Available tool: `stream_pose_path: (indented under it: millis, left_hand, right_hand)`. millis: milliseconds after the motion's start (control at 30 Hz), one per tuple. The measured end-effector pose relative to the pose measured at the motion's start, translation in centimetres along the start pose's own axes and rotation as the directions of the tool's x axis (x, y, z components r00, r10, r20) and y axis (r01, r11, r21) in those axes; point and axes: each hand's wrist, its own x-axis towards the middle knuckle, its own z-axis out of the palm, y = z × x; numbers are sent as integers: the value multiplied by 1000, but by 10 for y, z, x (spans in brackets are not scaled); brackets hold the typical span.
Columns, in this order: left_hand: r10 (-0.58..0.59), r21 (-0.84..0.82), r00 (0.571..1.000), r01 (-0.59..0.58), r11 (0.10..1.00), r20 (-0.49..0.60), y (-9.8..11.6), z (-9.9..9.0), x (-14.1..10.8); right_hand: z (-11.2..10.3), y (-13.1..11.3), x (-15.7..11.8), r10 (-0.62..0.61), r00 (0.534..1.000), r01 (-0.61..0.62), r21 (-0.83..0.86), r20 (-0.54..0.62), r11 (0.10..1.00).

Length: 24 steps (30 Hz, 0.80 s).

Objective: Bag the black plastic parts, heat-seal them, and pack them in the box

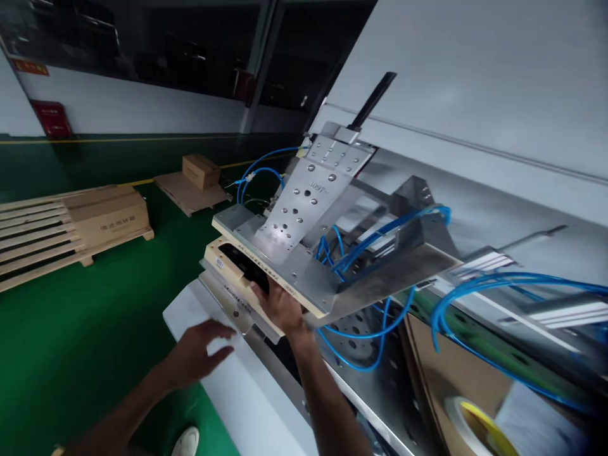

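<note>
My right hand point(284, 310) reaches into the gap of a metal fixture, between its upper plate point(304, 278) and a cream-coloured lower block point(232, 269). Its thumb stretches along the block's edge, while the other fingers are mostly hidden under the upper plate. Beside them in the gap lies a dark part point(251, 269), whose kind I cannot make out. My left hand point(197, 351) hovers at the fixture's front left, near a white panel point(228, 373), fingers and thumb apart with nothing between them. A bracket point(308, 196) marked 3097 with a black handle point(373, 101) rises from the upper plate.
Blue air hoses point(380, 237) loop around the fixture and to its right. A roll of tape point(479, 427) lies at lower right. On the green floor are a wooden pallet point(38, 237) with a carton point(109, 218) and another box point(200, 172). A white machine wall point(475, 82) stands behind.
</note>
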Motion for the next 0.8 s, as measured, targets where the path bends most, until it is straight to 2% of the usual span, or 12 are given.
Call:
stream_pose_path:
  millis: [133,267,400,500,567,633,700,767,800]
  left_hand:
    - [147,221,975,-107,969,-170,-16,-19,66]
    - [182,506,965,-63,860,-191,-34,-26,116]
    - [181,625,967,-31,780,-178,-51,-21,130]
    - [209,634,959,-43,772,-189,-56,-24,130]
    - [243,614,945,-60,787,-220,-54,-29,123]
    - [289,575,916,-83,814,-277,-48,-30,103]
    - [320,510,877,-103,854,-358,-39,-20,65]
    - [312,418,848,-120,900,-428,-29,4,12]
    - [294,377,862,-132,917,-413,-22,20,-19]
  right_hand:
    - [-5,-14,-45,54,997,-58,-82,-61,995]
    - [-4,-27,-76,101,991,-112,-133,-87,985]
    - [-2,-32,-77,133,989,-140,-120,-60,983]
    - [-4,-38,-73,155,987,-158,-81,-47,984]
    - [-9,-46,-82,152,985,-156,-39,-79,987]
    - [-19,-58,-109,138,982,-137,18,-129,990]
    - [-33,-72,-151,100,983,-85,104,-154,991]
    - [-52,-84,-205,25,991,4,216,-132,976]
    - [-62,-88,-233,-1,993,32,268,-114,963]
